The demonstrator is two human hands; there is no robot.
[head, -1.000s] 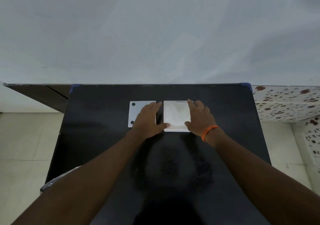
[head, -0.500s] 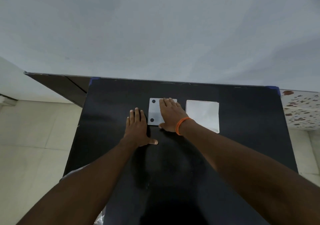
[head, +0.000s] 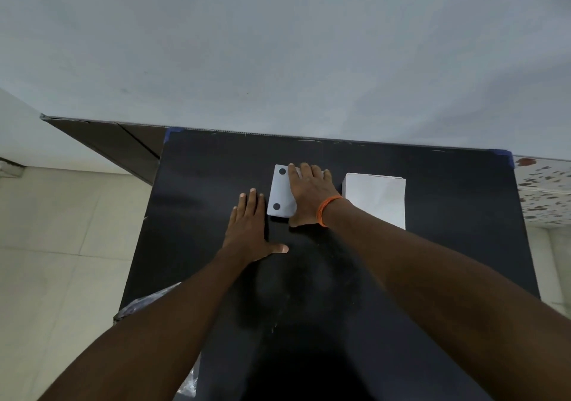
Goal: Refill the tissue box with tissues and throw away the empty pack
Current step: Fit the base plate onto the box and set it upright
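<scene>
A flat white tissue box (head: 279, 191) with two black dots along its left side lies on the black table (head: 432, 261), at the far middle. My right hand (head: 310, 195), with an orange band at the wrist, lies over the box's right part, fingers over the far edge and thumb at the near edge. My left hand (head: 251, 230) rests flat on the table just left of and nearer than the box, fingers together, thumb out, holding nothing. A white tissue pack (head: 375, 200) lies to the right of the box, untouched.
Crinkled clear plastic (head: 148, 303) shows at the table's left edge under my left forearm. A grey wall stands right behind the table. Pale floor tiles (head: 61, 246) lie to the left, speckled tiles (head: 543, 184) to the right.
My right hand has left the tissue pack and gone left onto the dotted box. My left hand has slid off the box onto the bare table. The view has shifted left.
</scene>
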